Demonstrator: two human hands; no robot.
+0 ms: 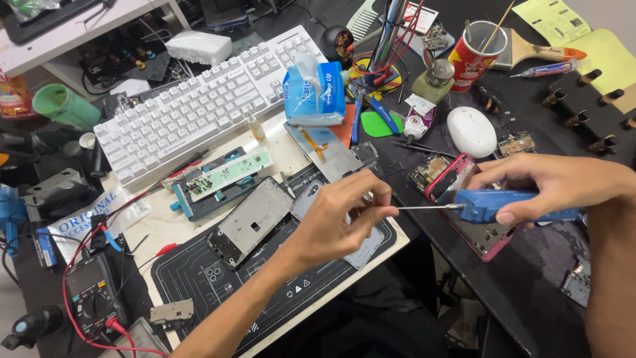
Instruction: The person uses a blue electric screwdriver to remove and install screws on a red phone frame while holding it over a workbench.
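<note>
My right hand (553, 182) grips a blue screwdriver (503, 205) held level, its thin metal shaft pointing left. My left hand (344, 215) pinches the tip of that shaft between thumb and fingers. Under the screwdriver lies an opened phone with a red frame (457, 174) on the dark table. Below my left hand a black work mat (218, 285) carries a grey metal phone frame (250, 222) and a display panel (331, 154).
A white keyboard (199, 106) lies at the back left, a blue wipes pack (315, 93) beside it. A white mouse (472, 130), a red cup (476, 58), blue pliers (372, 106) and a multimeter (93, 298) with red leads surround the mat.
</note>
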